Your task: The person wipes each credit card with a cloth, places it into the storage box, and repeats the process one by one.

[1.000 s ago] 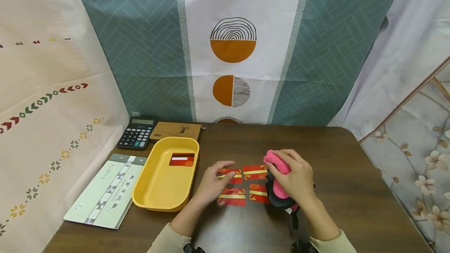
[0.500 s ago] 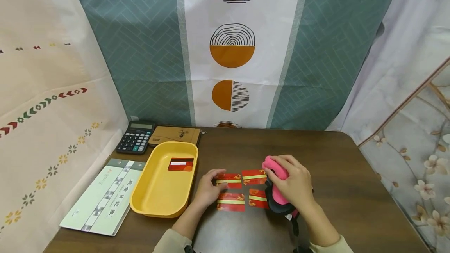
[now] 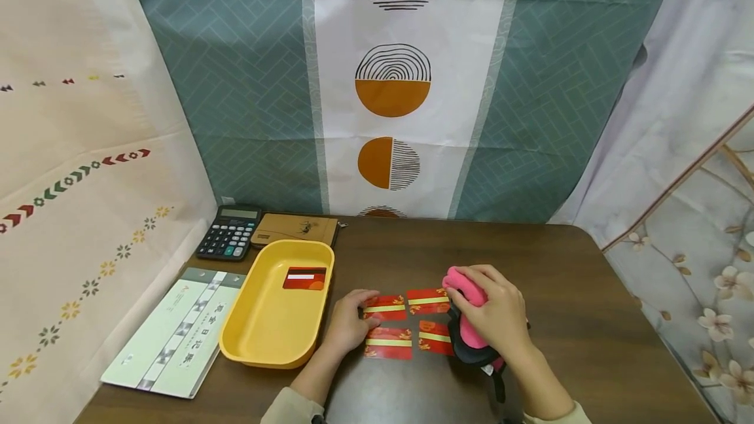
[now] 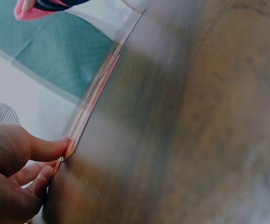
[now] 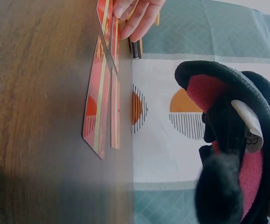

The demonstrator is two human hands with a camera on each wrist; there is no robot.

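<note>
Several red cards with yellow stripes lie in two rows on the dark table. My left hand (image 3: 347,319) holds the far-left card (image 3: 385,308) by its left end between thumb and fingers. In the left wrist view the thumb and fingertips meet the cards' edge, seen almost side-on. To the right, my right hand (image 3: 501,306) grips a pink and black plush item (image 3: 471,335) with a dark strap and a white tag (image 5: 249,126). This item hangs beside the near-right card (image 3: 436,337). What kind of plush thing it is, I cannot tell.
Left of the cards stands a yellow tray (image 3: 226,344) with one red bank card (image 3: 304,278) in it. A calculator (image 3: 230,233) and a brown notebook (image 3: 294,228) lie behind it. A pale green ledger (image 3: 177,332) lies at the far left.
My left hand has come down and right onto the far-left card, which has tilted slightly. The right hand keeps its hold on the plush item in nearly the same place.
</note>
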